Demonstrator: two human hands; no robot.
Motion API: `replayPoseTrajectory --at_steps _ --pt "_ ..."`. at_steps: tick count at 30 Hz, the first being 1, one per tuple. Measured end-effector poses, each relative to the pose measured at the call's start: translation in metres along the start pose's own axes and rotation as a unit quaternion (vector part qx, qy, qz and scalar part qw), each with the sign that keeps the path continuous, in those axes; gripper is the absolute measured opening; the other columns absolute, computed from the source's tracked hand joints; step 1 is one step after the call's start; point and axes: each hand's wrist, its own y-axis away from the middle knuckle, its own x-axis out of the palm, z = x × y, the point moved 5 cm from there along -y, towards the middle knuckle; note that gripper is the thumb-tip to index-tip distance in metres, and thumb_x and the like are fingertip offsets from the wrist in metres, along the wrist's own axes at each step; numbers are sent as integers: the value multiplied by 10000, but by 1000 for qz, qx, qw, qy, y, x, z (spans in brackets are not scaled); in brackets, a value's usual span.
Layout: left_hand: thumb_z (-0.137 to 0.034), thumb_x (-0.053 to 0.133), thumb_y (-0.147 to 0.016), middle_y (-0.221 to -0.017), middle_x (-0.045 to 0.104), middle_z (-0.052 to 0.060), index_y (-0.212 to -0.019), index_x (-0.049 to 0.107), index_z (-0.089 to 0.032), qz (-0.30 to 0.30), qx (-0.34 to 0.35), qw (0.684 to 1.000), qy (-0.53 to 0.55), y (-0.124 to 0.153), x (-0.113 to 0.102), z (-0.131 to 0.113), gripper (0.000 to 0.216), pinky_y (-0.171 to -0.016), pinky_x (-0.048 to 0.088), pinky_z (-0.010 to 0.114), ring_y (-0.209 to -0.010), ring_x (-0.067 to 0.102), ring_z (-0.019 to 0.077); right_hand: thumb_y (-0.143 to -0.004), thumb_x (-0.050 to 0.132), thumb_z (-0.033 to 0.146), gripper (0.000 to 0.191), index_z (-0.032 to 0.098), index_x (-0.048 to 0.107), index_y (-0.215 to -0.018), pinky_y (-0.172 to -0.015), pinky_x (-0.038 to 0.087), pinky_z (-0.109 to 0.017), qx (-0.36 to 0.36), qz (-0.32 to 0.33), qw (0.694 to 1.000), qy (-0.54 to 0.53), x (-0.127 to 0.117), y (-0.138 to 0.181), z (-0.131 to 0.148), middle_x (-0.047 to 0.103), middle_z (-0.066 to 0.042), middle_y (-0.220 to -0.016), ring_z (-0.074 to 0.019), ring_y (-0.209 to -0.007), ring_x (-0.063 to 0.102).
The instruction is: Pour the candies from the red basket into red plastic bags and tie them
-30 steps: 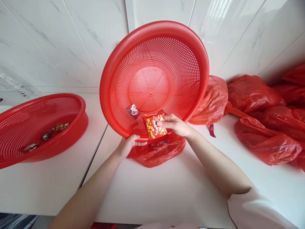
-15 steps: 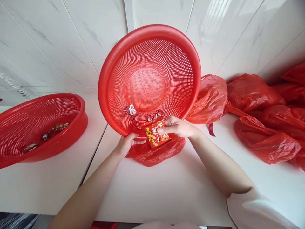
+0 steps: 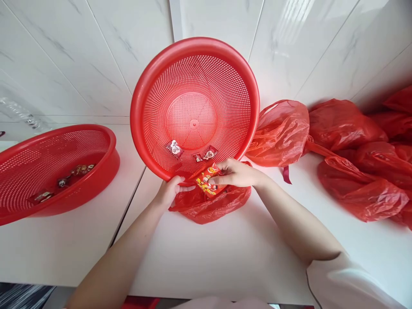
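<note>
My right hand pinches a red snack packet with yellow print, thumb on its face. The packet is tilted over the mouth of a red plastic bag on the table. My left hand is closed on the bag's left edge, close under the front rim of a red mesh basket. The basket leans back with its opening towards me. Inside its lower part lie a small dark-red wrapped candy and more small wrapped candies.
Another red basket tilts at the left, with several wrapped snacks inside. Several filled red plastic bags crowd the right side against the tiled wall. A seam crosses the white table.
The snack packet has tilted and moved slightly down and left towards the bag's mouth with my right hand. The leaning basket has shifted a little left. My left hand stays at the bag's edge.
</note>
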Motion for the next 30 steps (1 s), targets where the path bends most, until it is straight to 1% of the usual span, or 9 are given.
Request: replayPoseTrajectory --at_steps 6,10,14,16,19,23,25,28,30 --pt "-183 660 -698 -1014 745 76 -931 674 -145 -20 -7 1000 7 1 0 0 236 -833 614 439 -1000 693 281 -796 724 373 226 151 734 -754 -610 457 -233 32 24 997 -59 2 4 9 632 32 -642 -105 -593 546" --pt "-188 664 -689 -968 753 77 -928 679 -140 -21 -21 999 15 2 1 1 244 -841 612 437 -998 698 294 -800 726 389 261 143 708 -713 -582 431 -221 35 40 998 -40 1 8 15 600 35 -626 -95 -581 523" --pt "-175 663 -689 -1042 746 78 -925 676 -137 -22 -14 1000 14 1 1 1 239 -834 617 430 -996 697 289 -829 695 447 295 154 716 -861 -612 480 -226 60 21 997 -54 2 7 10 692 0 -774 -116 -637 611" --pt "-168 657 -702 -1073 740 81 -959 676 -135 -15 -11 1000 13 0 1 2 260 -831 618 431 -997 697 285 -849 661 481 337 174 691 -984 -563 495 -229 85 11 994 -72 4 5 4 715 -14 -848 -116 -594 632" --pt "-167 637 -728 -1054 743 103 -975 681 -113 -5 -20 1000 6 -2 0 5 257 -813 623 438 -983 700 292 -823 678 511 401 184 655 -1054 -485 490 -236 105 3 993 -58 5 2 -3 698 -9 -801 -122 -524 621" --pt "-163 622 -744 -1064 739 115 -998 683 -106 6 -20 1000 -4 -2 0 6 267 -806 627 446 -1008 694 306 -709 802 405 460 176 628 -1068 -574 525 -268 77 -67 995 16 -5 0 -6 694 -10 -821 -154 -646 645" --pt "-160 625 -748 -1082 736 112 -1052 677 -117 13 -12 1000 -7 -2 0 5 312 -812 628 452 -1037 685 309 -666 832 358 443 170 627 -1010 -641 532 -282 60 -107 992 25 -12 0 -8 699 -21 -865 -170 -736 652" --pt "-161 633 -751 -1099 732 109 -1119 663 -133 18 -3 1000 -9 -3 0 4 370 -825 626 459 -1066 675 310 -664 833 359 384 165 634 -929 -734 534 -303 24 -128 990 -58 -18 -1 -10 702 -29 -894 -171 -806 655" --pt "-164 636 -755 -1114 728 110 -1141 656 -138 19 1 1000 -11 -4 -1 5 388 -831 626 459 -1081 669 311 -717 797 383 344 159 660 -939 -756 522 -301 13 -126 987 -101 -19 -2 -10 703 -34 -903 -158 -810 650"
